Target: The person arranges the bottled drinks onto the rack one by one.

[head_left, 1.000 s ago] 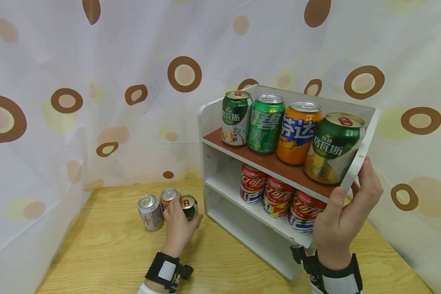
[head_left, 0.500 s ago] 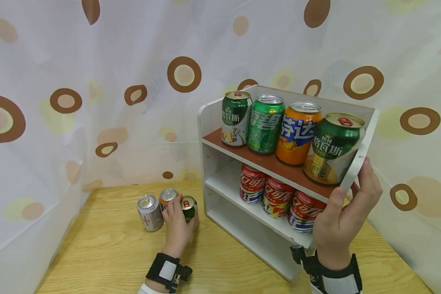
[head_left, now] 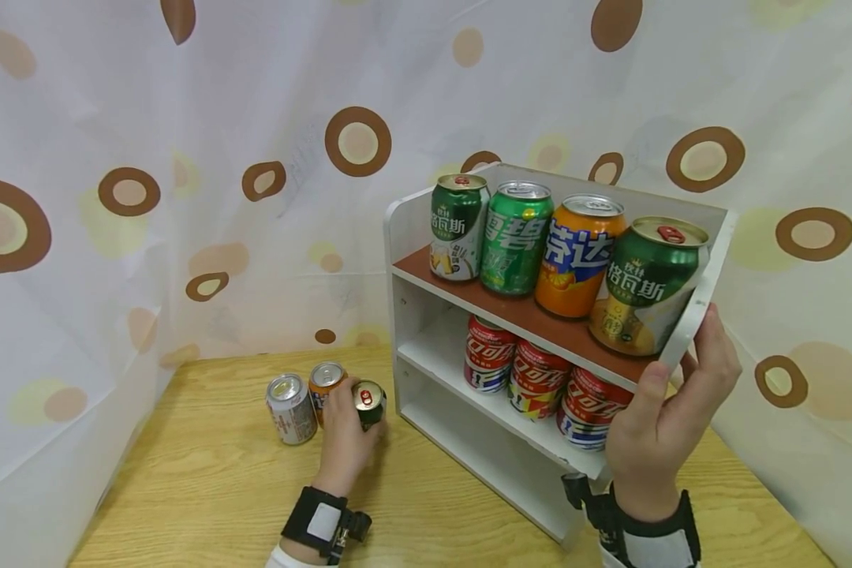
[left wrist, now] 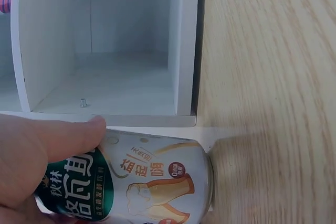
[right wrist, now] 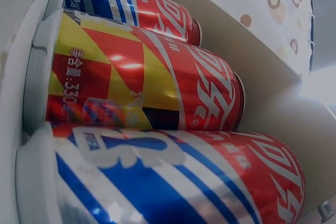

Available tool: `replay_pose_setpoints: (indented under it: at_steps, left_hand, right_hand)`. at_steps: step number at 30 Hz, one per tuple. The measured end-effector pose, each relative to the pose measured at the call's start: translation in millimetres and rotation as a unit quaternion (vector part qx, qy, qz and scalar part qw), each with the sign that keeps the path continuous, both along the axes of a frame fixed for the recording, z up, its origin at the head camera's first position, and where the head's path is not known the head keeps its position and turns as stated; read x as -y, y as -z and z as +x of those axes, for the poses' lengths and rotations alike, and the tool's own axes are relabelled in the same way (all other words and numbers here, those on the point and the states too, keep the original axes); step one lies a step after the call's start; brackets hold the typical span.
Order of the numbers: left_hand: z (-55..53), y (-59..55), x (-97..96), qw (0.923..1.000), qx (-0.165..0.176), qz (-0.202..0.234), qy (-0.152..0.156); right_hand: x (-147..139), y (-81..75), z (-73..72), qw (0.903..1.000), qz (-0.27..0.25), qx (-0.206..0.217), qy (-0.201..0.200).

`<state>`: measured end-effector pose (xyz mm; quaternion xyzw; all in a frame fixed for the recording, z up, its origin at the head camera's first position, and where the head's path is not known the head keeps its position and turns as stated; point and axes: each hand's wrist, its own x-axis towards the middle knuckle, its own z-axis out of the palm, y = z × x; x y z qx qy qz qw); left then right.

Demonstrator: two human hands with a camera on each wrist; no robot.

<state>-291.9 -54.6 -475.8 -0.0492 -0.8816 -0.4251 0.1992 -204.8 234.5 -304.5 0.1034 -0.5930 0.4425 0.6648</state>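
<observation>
My left hand [head_left: 346, 434] grips a green-and-white drink can [head_left: 371, 401] beside the lower left of a white shelf [head_left: 426, 335]. In the left wrist view, the thumb lies along the can [left wrist: 152, 177], and the bottom compartment is just past it. Whether the can's base touches the table cannot be told. To its left stand an orange can [head_left: 325, 377], partly behind the hand, and a silver-white can [head_left: 291, 414]. At the shelf's right side panel, my right hand [head_left: 663, 422] holds the edge, thumb in front and fingers behind.
Two green cans [head_left: 457, 225] [head_left: 642, 288], a bright green can [head_left: 514, 241] and an orange can [head_left: 578, 256] line the red-brown top shelf. Red cola cans [head_left: 536, 383] fill part of the middle shelf, also seen as cola cans [right wrist: 147, 77] up close. A patterned curtain [head_left: 255, 118] hangs behind.
My left hand has closed its thumb in on the green-and-white can and shifted it slightly right, away from the orange can. My right hand stays on the shelf.
</observation>
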Motion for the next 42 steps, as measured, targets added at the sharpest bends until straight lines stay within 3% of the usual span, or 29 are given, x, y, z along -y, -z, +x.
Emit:
replay_pose_setpoints:
  at_steps: [17, 23, 33, 42]
  left_hand:
    - [0.7, -3.6, 0.6, 0.9987, 0.046, 0.012, 0.021]
    - [1.7, -2.5, 0.8, 0.9987, 0.042, 0.013, 0.025]
    - [1.0, 2.4, -0.5, 0.9996, 0.028, 0.002, 0.002]
    - [1.7, 4.1, -3.3, 0.9994, 0.031, 0.015, 0.009]
  right_hand:
    - [-1.6, 0.4, -0.4, 1.0000, 0.004, 0.006, 0.001]
    - [-2.1, 0.4, -0.3, 1.0000, 0.005, 0.007, 0.002]
    - [-3.7, 1.8, -1.4, 0.9999, 0.007, 0.011, 0.004]
    - [2.9, -5.3, 3.9, 0.9999, 0.002, 0.010, 0.007]
